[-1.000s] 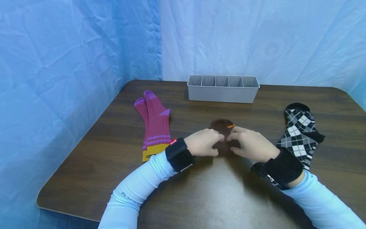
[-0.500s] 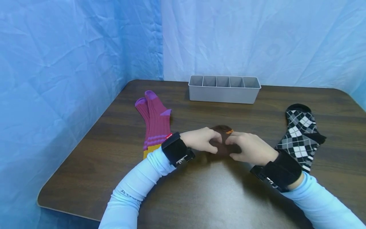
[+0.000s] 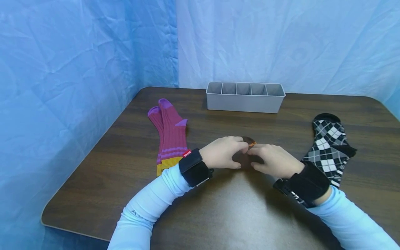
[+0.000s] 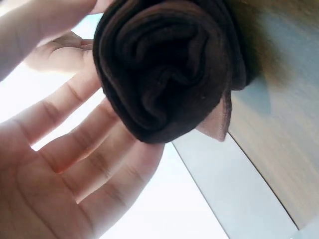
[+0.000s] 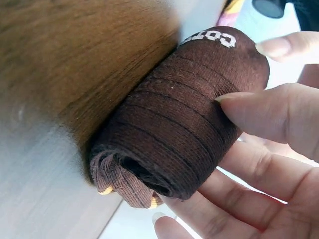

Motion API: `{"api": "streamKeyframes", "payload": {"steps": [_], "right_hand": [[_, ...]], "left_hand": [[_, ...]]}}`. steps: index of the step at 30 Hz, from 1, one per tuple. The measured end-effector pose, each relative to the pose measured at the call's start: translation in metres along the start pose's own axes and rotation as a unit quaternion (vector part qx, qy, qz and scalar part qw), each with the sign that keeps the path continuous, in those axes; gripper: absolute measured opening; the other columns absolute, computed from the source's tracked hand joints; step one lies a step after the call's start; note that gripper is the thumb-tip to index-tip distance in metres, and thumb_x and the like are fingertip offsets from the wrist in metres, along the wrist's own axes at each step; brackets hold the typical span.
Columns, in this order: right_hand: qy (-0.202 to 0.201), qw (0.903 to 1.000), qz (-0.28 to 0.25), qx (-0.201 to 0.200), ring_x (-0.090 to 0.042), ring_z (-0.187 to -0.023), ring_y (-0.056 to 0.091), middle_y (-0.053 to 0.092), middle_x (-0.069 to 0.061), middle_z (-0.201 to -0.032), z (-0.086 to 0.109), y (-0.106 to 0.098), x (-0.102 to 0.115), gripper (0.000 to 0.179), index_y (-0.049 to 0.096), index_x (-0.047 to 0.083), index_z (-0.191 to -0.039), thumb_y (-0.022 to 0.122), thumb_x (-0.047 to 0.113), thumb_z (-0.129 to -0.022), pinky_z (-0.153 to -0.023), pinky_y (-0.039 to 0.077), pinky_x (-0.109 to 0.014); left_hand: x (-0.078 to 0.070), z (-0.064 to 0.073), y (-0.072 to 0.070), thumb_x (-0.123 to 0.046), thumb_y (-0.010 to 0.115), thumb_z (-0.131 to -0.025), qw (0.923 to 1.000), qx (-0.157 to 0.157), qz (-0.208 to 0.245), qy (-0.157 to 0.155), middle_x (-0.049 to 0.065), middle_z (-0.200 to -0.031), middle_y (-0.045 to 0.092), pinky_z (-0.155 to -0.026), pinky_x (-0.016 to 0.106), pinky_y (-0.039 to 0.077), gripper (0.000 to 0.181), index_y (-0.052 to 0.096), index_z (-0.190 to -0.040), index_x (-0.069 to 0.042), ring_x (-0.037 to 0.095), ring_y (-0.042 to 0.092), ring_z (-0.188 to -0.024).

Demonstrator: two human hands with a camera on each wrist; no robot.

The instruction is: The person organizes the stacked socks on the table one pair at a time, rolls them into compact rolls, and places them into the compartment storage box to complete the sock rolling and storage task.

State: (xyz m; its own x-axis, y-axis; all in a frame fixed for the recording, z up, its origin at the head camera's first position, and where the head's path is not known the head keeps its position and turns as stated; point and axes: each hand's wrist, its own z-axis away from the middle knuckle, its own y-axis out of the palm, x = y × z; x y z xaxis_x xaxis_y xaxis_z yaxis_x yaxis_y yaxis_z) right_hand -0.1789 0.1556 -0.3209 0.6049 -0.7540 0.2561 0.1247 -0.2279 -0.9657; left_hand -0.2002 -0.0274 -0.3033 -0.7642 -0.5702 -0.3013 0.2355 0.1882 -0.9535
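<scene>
A dark brown pair of socks (image 5: 169, 109), rolled into a thick cylinder with pale lettering, lies on the table between both hands. My left hand (image 3: 223, 152) holds one end of the roll; its fingers curve along the far side, and the spiral end (image 4: 164, 74) shows in the left wrist view. At the other end, my right hand (image 3: 276, 159) grips with the thumb on the near side and the fingers against the far side. Orange-yellow trim peeks out from a loose part underneath. Seen from the head, the hands hide most of the roll.
Purple-pink socks (image 3: 172, 135) with yellow cuffs lie left, beside the left wrist. Black, grey and white argyle socks (image 3: 326, 149) lie right, by the right wrist. A grey five-slot box (image 3: 245, 104) stands at the back of the brown wooden table (image 3: 93, 194). Blue sheets hang behind.
The brown roll has come slightly nearer and less of it shows. My left hand drew back to the left, then moved forward over the roll again. The right hand has shifted only slightly.
</scene>
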Motion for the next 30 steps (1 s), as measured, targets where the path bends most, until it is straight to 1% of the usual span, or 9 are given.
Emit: {"api": "streamKeyframes", "payload": {"steps": [7, 11, 16, 19, 21, 24, 26, 28, 30], "right_hand": [[-0.001, 0.9995, -0.023, 0.020, -0.018, -0.088, 0.059, 0.061, -0.007, -0.102, 0.000, -0.001, -0.001, 0.029, 0.056, 0.005, -0.108, 0.056, 0.012, -0.080, -0.074, 0.047, -0.035], [0.005, 0.9995, -0.027, 0.017, -0.015, -0.087, 0.059, 0.062, -0.005, -0.100, 0.000, -0.001, 0.001, 0.029, 0.057, 0.006, -0.107, 0.057, 0.015, -0.080, -0.073, 0.048, -0.032], [0.012, 0.9993, -0.016, -0.033, -0.010, -0.076, 0.056, 0.059, 0.002, -0.089, 0.001, -0.002, 0.005, 0.025, 0.061, 0.011, -0.094, 0.066, 0.019, -0.072, -0.065, 0.047, -0.026], [0.010, 0.9991, -0.010, -0.041, -0.009, -0.074, 0.054, 0.056, 0.002, -0.086, 0.003, -0.003, 0.010, 0.029, 0.060, 0.012, -0.091, 0.072, 0.019, -0.065, -0.064, 0.046, -0.026], [0.006, 0.9995, -0.004, -0.030, -0.010, -0.075, 0.054, 0.057, 0.002, -0.086, 0.003, -0.003, 0.013, 0.033, 0.059, 0.012, -0.091, 0.073, 0.019, -0.062, -0.064, 0.046, -0.027], [0.004, 0.9999, 0.002, -0.010, -0.012, -0.079, 0.055, 0.059, 0.001, -0.090, 0.004, -0.003, 0.016, 0.035, 0.059, 0.011, -0.093, 0.074, 0.018, -0.062, -0.067, 0.047, -0.030], [0.006, 0.9999, 0.009, -0.003, -0.013, -0.081, 0.056, 0.060, 0.000, -0.092, 0.005, -0.002, 0.017, 0.037, 0.060, 0.011, -0.095, 0.074, 0.017, -0.061, -0.068, 0.047, -0.031], [0.002, 0.9998, 0.021, -0.005, -0.012, -0.078, 0.055, 0.058, 0.001, -0.091, 0.005, -0.001, 0.018, 0.040, 0.060, 0.010, -0.096, 0.075, 0.017, -0.060, -0.067, 0.047, -0.030], [-0.010, 0.9993, 0.034, -0.013, -0.011, -0.077, 0.053, 0.055, 0.001, -0.090, 0.005, 0.001, 0.020, 0.043, 0.059, 0.010, -0.098, 0.076, 0.017, -0.058, -0.067, 0.047, -0.029]], "left_hand": [[0.004, -0.002, 0.006, -0.017, 0.065, -0.074, 0.9991, 0.038, 0.005, -0.016, -0.001, -0.107, 0.059, -0.085, 0.020, 0.042, 0.039, 0.051, -0.111, -0.013, 0.009, 0.055, -0.097], [0.004, -0.003, 0.010, -0.010, 0.059, -0.078, 0.9970, 0.066, 0.020, -0.037, -0.001, -0.107, 0.060, -0.083, 0.021, 0.043, 0.037, 0.049, -0.114, -0.013, 0.009, 0.057, -0.093], [0.004, -0.004, 0.010, -0.006, 0.058, -0.079, 0.9941, 0.087, 0.033, -0.056, -0.001, -0.096, 0.062, -0.070, 0.016, 0.045, 0.035, 0.051, -0.112, -0.013, 0.006, 0.058, -0.079], [0.004, -0.003, 0.008, -0.006, 0.056, -0.080, 0.9917, 0.104, 0.050, -0.057, 0.000, -0.096, 0.062, -0.064, 0.014, 0.043, 0.033, 0.052, -0.112, -0.012, 0.005, 0.057, -0.075], [0.005, -0.003, 0.006, -0.006, 0.054, -0.081, 0.9895, 0.119, 0.058, -0.057, 0.001, -0.102, 0.061, -0.066, 0.016, 0.044, 0.034, 0.051, -0.114, -0.011, 0.006, 0.057, -0.077], [0.005, -0.002, 0.004, -0.009, 0.052, -0.083, 0.9863, 0.142, 0.057, -0.062, 0.003, -0.113, 0.057, -0.079, 0.020, 0.044, 0.035, 0.050, -0.117, -0.009, 0.009, 0.057, -0.092], [0.006, -0.003, 0.004, -0.012, 0.052, -0.083, 0.9840, 0.154, 0.061, -0.066, 0.003, -0.115, 0.056, -0.084, 0.023, 0.042, 0.035, 0.050, -0.118, -0.009, 0.010, 0.055, -0.097], [0.007, -0.004, 0.005, -0.013, 0.051, -0.084, 0.9818, 0.162, 0.070, -0.069, 0.003, -0.111, 0.058, -0.084, 0.023, 0.042, 0.034, 0.050, -0.117, -0.008, 0.010, 0.055, -0.096], [0.009, -0.005, 0.005, -0.013, 0.051, -0.084, 0.9793, 0.168, 0.089, -0.070, 0.002, -0.104, 0.060, -0.078, 0.021, 0.043, 0.031, 0.052, -0.114, -0.007, 0.010, 0.055, -0.087]]}}
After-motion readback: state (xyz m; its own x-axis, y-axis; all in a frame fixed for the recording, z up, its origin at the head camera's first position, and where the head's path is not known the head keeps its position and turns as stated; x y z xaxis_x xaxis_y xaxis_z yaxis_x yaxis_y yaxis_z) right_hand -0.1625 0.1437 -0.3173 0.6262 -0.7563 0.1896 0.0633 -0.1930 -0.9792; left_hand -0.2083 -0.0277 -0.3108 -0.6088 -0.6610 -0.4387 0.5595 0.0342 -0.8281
